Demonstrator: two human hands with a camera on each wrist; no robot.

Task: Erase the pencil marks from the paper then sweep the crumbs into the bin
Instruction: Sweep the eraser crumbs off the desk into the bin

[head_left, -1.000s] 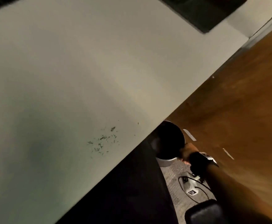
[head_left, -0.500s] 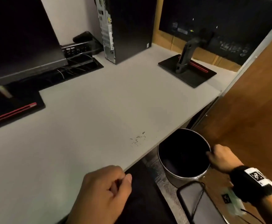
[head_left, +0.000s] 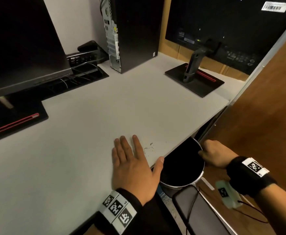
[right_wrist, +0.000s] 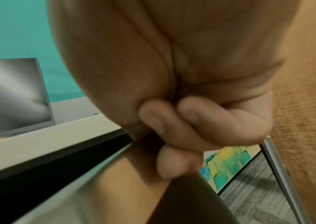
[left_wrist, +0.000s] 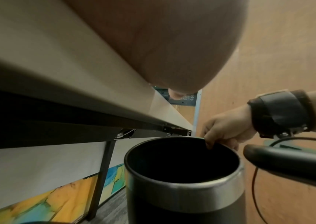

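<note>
Left hand (head_left: 133,165) flat, fingers (head_left: 138,144) straight; right hand (head_left: 214,154) curled in a grip.

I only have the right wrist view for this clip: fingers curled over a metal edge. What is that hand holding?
Observer: The right hand grips the rim of a round bin, black inside with a steel band. The bin's mouth sits partly under the desk edge.
Operator: Are the crumbs in it?
Observer: No. The crumbs lie on the desk near its edge, just above the bin.
Operator: And the other hand?
Observer: The left hand lies flat on the desk with straight fingers, just left of the crumbs, its thumb at the edge.
</note>
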